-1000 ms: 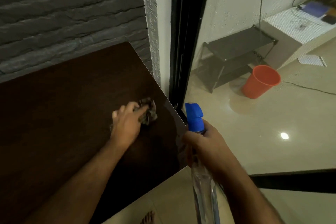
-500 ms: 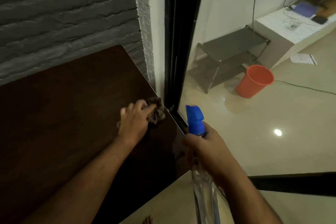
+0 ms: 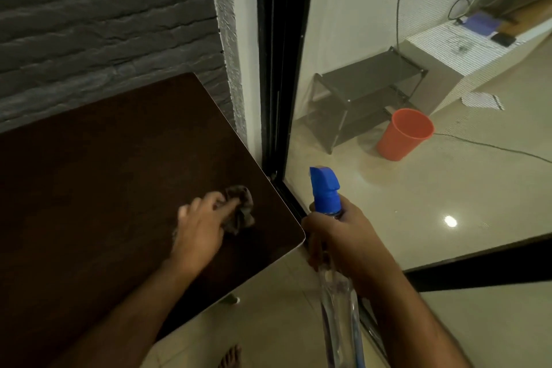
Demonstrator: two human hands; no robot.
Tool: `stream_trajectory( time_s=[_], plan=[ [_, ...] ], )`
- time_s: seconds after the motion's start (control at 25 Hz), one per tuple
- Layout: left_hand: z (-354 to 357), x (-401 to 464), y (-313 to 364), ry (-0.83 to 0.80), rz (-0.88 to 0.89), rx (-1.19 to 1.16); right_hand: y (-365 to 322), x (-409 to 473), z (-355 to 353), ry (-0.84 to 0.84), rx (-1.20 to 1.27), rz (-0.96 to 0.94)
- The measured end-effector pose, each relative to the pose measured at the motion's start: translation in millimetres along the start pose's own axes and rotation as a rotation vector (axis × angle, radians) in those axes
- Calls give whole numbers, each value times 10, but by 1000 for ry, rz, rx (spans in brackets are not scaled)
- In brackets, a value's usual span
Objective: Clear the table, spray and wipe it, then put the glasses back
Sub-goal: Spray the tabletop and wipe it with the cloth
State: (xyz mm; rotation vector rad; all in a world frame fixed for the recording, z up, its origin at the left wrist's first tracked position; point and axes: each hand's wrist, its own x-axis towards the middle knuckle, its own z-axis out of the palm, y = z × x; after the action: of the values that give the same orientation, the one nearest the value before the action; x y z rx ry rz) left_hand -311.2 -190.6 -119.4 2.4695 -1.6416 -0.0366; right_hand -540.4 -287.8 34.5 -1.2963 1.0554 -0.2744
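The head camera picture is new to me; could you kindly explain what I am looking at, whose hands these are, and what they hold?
A person wears one wide-angle camera on the head, looking down at their own bare hands. The left hand presses a crumpled cloth onto the dark brown table, near its right edge. The right hand grips a clear spray bottle with a blue nozzle, held beside the table over the floor. Further off on the floor stand an orange bucket and a grey rack. No glasses are in view.

Crumpled grey cloth (image 3: pixel 240 208) on dark brown table (image 3: pixel 104 164), near right corner; clear, blue-nozzled spray bottle (image 3: pixel 328 203) upright beside.
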Motion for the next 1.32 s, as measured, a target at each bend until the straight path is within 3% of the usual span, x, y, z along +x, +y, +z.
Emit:
stream_trajectory(
  time_s=[0.12,0.2,0.28,0.44,0.52,0.6,0.88,1.12,1.32],
  plan=[
    [3,401,212,57,-288,-22,90,-164,-43,14,-53,2],
    [98,344,652,47,-228,-49,123,-264,-36,9,-67,-3],
    [186,8,995,22,-52,-68,105,-369,-33,-5,-78,-22],
    [62,-701,1008,-101,116,-106,7,-553,-42,-4,-142,-60],
    [-123,-945,819,-238,89,-36,-92,-684,-44,-14,-164,-72],
    [-357,-1114,613,-267,-22,-36,-228,-830,-52,-33,-165,-106],
    [-1563,-1505,316,133,-471,-227,-647,-1327,280,-55,-232,-353],
    [-2209,-2169,-16,330,-604,-340,-824,-1621,942,-150,-301,-560],
    [-2360,-2770,-649,416,-762,-405,-805,-1493,1726,-370,-462,-561]
  ],
)
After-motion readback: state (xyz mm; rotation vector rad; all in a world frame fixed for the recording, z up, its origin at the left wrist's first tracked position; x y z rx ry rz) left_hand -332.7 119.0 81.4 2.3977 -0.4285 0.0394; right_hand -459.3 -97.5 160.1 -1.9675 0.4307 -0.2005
